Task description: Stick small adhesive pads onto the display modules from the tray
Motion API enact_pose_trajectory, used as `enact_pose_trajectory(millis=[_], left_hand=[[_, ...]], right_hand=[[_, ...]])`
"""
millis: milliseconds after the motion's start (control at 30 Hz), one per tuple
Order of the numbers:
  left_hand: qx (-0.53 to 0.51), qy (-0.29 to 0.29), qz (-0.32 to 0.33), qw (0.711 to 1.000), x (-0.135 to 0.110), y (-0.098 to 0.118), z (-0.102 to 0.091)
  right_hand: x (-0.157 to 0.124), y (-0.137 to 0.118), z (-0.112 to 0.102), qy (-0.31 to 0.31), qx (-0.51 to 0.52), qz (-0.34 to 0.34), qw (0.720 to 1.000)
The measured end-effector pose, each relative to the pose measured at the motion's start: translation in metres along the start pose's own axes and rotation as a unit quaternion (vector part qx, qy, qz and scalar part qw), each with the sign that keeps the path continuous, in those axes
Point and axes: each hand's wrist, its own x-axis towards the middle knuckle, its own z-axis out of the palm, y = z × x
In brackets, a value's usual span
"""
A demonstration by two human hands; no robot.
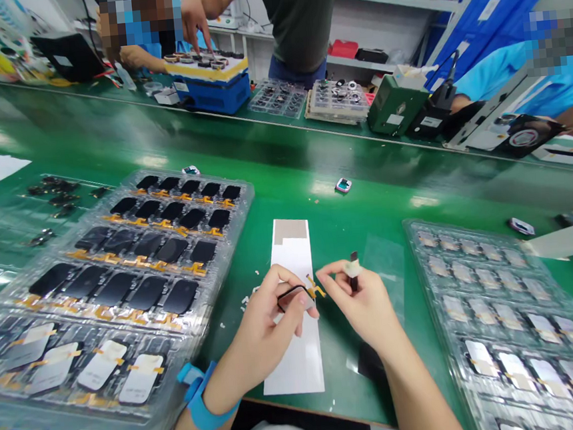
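**Left hand (269, 327) pinches small screen (288, 297) at frame centre**

Head view: From where I stand, the small screen is approx. mid-frame, gripped betw. left thumb and fingers near its edges, prob. so that its orange ribbon (315, 288) is free to reach. This ribbon points toward the right hand (367, 298), just right of centre. That hand has a slim dark tool (355, 282) tucked in its fingers, w/ smth. pale around it, maybe to have it ready; whether thumb and forefinger tips also pinch smth., I cannot tell.

Beneath the left hand lies a white strip (294, 368), long, flat, perhaps protecting the green tabletop (288, 175), which is smooth and reflects light. The left tray (243, 195) is clear moulded plastic; its rounded black screens (115, 289) sit in rows, prob. vs. scratches. The right tray (422, 260), lower right of frame, has pale, shiny, rectangular pcs. (517, 372)
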Motion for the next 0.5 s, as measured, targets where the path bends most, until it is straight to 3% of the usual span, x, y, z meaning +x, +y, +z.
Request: enact_pose_trajectory(millis=[233,500], left_hand=[[0.038,-0.016,0.02,0.999,0.0,0.004,0.001],[0.075,-0.026,0.01,0.997,0.0,0.004,0.001]], right_hand=[[-0.004,-0.014,-0.004,-0.126,0.13,0.042,0.983],[-0.007,-0.011,-0.001,-0.136,0.168,0.069,0.974]])
